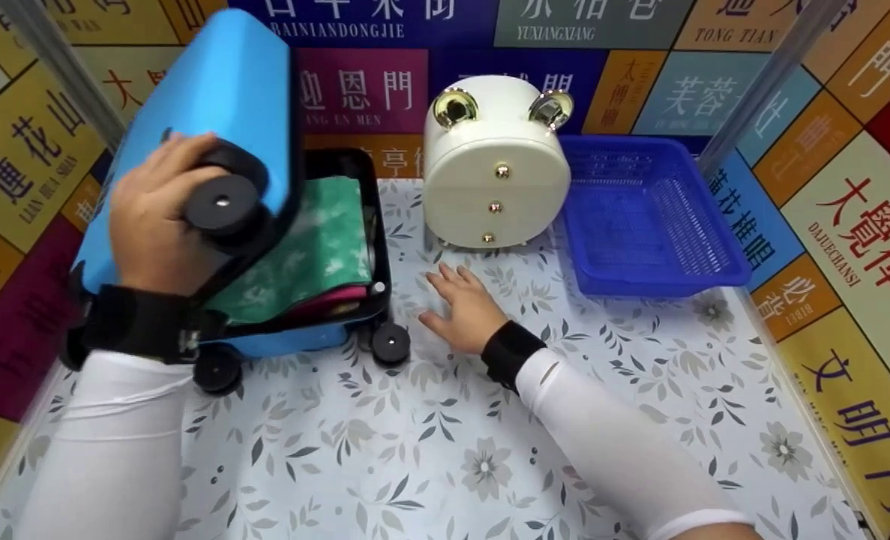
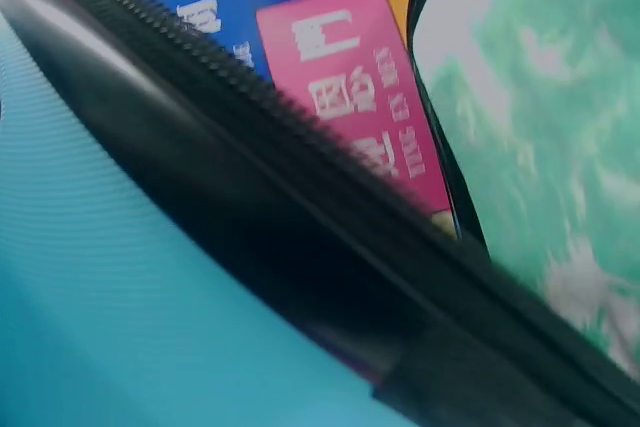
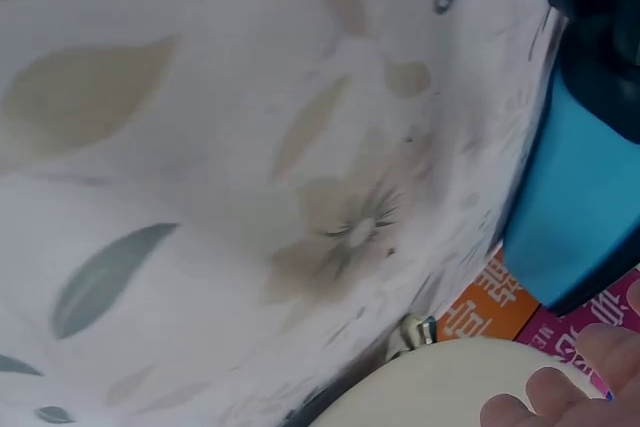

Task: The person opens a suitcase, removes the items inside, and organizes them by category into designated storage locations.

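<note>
A small blue suitcase stands part-open at the left in the head view, its blue lid (image 1: pixel 216 75) tilted up over the black-lined base (image 1: pixel 381 262). My left hand (image 1: pixel 156 214) grips the lid at its black wheels (image 1: pixel 223 202). Inside the base lies a green-and-white patterned cloth (image 1: pixel 332 225), with something pink beneath its front edge. In the left wrist view, the lid's zipper edge (image 2: pixel 250 97) crosses in front of that cloth. My right hand (image 1: pixel 465 311) is over the tabletop right of the suitcase, fingers spread and holding nothing; its fingertips (image 3: pixel 550 397) show in the right wrist view.
A cream rounded box (image 1: pixel 497 195) with gold knobs and two gold ear-like rounds stands at the back middle. Right of it sits a blue plastic basket (image 1: pixel 639 281). Patterned panels with lettering (image 1: pixel 789 442) wall the sides and back of the flower-print tabletop (image 1: pixel 415 465).
</note>
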A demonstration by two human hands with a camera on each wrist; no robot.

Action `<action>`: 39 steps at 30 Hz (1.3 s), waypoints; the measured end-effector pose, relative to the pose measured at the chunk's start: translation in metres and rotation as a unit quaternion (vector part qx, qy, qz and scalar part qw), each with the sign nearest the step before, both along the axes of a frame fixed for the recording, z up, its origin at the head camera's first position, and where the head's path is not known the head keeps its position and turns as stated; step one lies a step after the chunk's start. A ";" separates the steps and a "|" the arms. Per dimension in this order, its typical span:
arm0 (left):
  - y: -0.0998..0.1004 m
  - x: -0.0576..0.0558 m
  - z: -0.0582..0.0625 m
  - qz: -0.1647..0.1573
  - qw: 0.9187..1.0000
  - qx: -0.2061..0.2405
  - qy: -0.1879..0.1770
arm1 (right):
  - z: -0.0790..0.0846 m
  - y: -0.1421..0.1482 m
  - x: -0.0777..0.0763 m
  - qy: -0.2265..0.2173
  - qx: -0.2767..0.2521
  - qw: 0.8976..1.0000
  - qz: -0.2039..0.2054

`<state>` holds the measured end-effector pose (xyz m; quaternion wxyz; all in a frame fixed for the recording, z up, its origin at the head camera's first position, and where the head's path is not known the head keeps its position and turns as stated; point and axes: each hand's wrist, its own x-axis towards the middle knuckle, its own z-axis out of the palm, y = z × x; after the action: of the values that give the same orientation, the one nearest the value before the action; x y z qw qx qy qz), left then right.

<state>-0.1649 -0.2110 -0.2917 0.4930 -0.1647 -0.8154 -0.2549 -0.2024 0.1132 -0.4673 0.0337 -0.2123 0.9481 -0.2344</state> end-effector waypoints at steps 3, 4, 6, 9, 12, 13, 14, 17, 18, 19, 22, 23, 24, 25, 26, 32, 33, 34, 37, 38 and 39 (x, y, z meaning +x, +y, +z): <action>-0.007 0.010 0.012 0.006 0.998 0.065 0.023 | -0.004 0.006 0.000 -0.005 0.006 1.000 -0.008; -0.010 0.013 0.016 -0.002 0.995 0.101 0.011 | -0.005 0.008 0.000 -0.010 0.008 1.000 -0.011; -0.017 0.014 0.020 -0.022 0.976 0.211 -0.043 | -0.007 0.011 0.000 -0.018 0.010 1.000 -0.016; -0.033 0.013 0.020 -0.030 0.927 0.347 -0.135 | -0.008 0.015 0.000 -0.025 0.007 0.999 -0.022; -0.046 0.017 0.015 0.023 0.951 0.253 -0.176 | -0.009 0.018 0.000 -0.024 0.003 0.999 -0.022; -0.049 0.018 0.013 0.046 0.967 0.189 -0.165 | -0.009 0.019 0.000 -0.024 0.002 0.999 -0.023; -0.051 0.020 0.011 0.078 0.979 0.121 -0.146 | -0.010 0.020 0.000 -0.023 0.001 0.999 -0.023; -0.054 0.023 0.009 0.081 0.990 0.020 -0.112 | -0.011 0.022 0.000 -0.024 0.001 0.999 -0.029; -0.053 0.023 0.009 0.081 0.990 0.012 -0.111 | -0.012 0.023 0.000 -0.024 -0.001 0.999 -0.030; -0.052 0.023 0.009 0.084 0.990 0.004 -0.110 | -0.012 0.023 0.000 -0.023 -0.003 0.999 -0.030; -0.049 0.022 0.010 0.101 0.990 -0.028 -0.095 | -0.012 0.024 0.000 -0.022 -0.011 0.999 -0.028; -0.049 0.021 0.010 0.106 0.990 -0.033 -0.091 | -0.012 0.025 0.000 -0.020 -0.014 0.999 -0.027; -0.049 0.020 0.010 0.110 0.989 -0.039 -0.088 | -0.012 0.025 0.001 -0.018 -0.016 0.999 -0.025; -0.049 0.019 0.010 0.116 0.989 -0.043 -0.085 | -0.012 0.025 0.001 -0.017 -0.017 0.999 -0.026; -0.050 0.018 0.010 0.121 0.988 -0.043 -0.084 | -0.012 0.026 0.001 -0.018 -0.017 0.999 -0.028; -0.058 0.020 0.015 0.118 0.988 0.021 -0.098 | -0.011 0.029 0.001 -0.028 -0.022 0.999 -0.039; -0.060 0.020 0.015 0.108 0.989 0.036 -0.094 | -0.011 0.030 0.001 -0.029 -0.023 0.999 -0.039; -0.061 0.019 0.015 0.099 0.990 0.050 -0.087 | -0.010 0.031 0.001 -0.029 -0.023 0.998 -0.040; -0.066 0.014 0.010 0.086 0.991 0.089 -0.047 | -0.009 0.033 0.000 -0.031 -0.025 0.998 -0.046; -0.067 0.012 0.006 0.098 0.989 0.103 -0.038 | -0.009 0.034 0.000 -0.031 -0.025 0.998 -0.046; -0.070 0.009 0.000 0.116 0.986 0.119 -0.033 | -0.009 0.034 0.000 -0.030 -0.025 0.998 -0.046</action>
<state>-0.1556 -0.2806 -0.2916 0.5080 -0.0008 -0.8087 -0.2965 -0.2025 0.1476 -0.4766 0.0464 -0.1618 0.9494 -0.2653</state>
